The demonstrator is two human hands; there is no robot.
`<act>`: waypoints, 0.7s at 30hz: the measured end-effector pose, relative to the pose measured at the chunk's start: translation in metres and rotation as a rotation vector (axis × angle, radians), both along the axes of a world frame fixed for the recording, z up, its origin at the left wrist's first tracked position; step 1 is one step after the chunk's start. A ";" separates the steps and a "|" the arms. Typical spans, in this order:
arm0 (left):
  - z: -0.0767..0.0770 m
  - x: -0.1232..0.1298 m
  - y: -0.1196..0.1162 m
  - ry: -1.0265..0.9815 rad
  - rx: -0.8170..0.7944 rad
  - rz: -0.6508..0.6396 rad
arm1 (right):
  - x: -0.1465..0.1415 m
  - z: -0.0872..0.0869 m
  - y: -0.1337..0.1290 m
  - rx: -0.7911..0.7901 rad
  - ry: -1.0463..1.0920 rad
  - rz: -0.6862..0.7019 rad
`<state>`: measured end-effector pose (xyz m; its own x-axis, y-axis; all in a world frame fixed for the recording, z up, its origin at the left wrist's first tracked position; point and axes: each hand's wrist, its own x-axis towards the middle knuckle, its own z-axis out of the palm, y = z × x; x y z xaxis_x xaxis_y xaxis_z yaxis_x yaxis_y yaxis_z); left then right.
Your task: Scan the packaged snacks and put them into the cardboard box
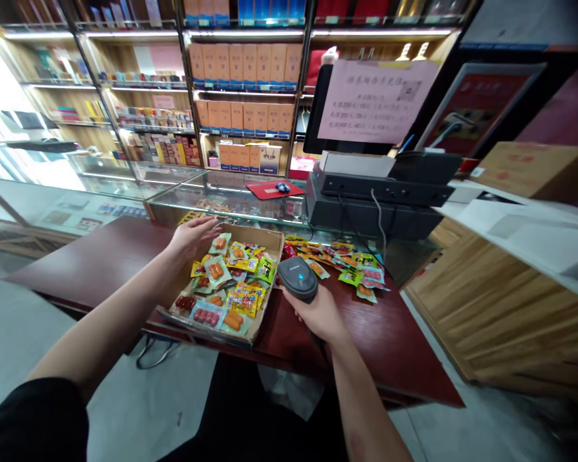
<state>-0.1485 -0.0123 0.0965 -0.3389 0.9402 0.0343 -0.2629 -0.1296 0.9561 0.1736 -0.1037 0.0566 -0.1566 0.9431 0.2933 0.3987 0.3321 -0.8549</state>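
Observation:
My right hand (320, 314) is wrapped around a dark handheld barcode scanner (297, 277) with a small blue light on its top. The scanner's head is just right of a shallow cardboard box (262, 237). Inside the box lie several small sealed snack packets (216, 271), which look like little sausages in clear, yellow and green wrappers. My left hand (195, 234) is at the box's far left edge, its fingers stretched out and nothing seen in them. Beyond the scanner, more snack packets (366, 277) are heaped on the dark red table (106, 256).
Behind the table stands a glass counter (187, 192) with a red mouse pad (260, 189) and a blue mouse (282, 187). A black register unit (380, 212) with cables and a paper sign (376, 102) rises at the back right. Stocked shelves line the wall.

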 end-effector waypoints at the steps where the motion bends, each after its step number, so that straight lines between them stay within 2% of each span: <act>1: 0.000 -0.001 -0.002 0.006 0.009 0.003 | -0.002 -0.001 0.000 -0.004 0.007 0.013; 4: -0.005 0.013 0.002 0.022 0.004 -0.033 | 0.001 -0.003 -0.001 -0.024 0.015 0.007; 7: -0.014 0.048 0.015 0.041 -0.032 -0.125 | 0.016 -0.007 -0.003 -0.035 0.022 -0.053; 10: -0.023 0.100 0.032 0.052 -0.051 -0.265 | 0.042 -0.011 -0.006 -0.028 0.025 -0.148; 15: -0.035 0.201 0.049 0.090 -0.089 -0.488 | 0.093 -0.018 -0.015 -0.039 -0.014 -0.341; 18: -0.043 0.255 0.055 0.162 -0.088 -0.624 | 0.119 -0.021 -0.022 -0.055 -0.002 -0.390; 21: -0.056 0.296 0.063 0.251 -0.128 -0.723 | 0.139 -0.024 -0.027 -0.050 0.026 -0.416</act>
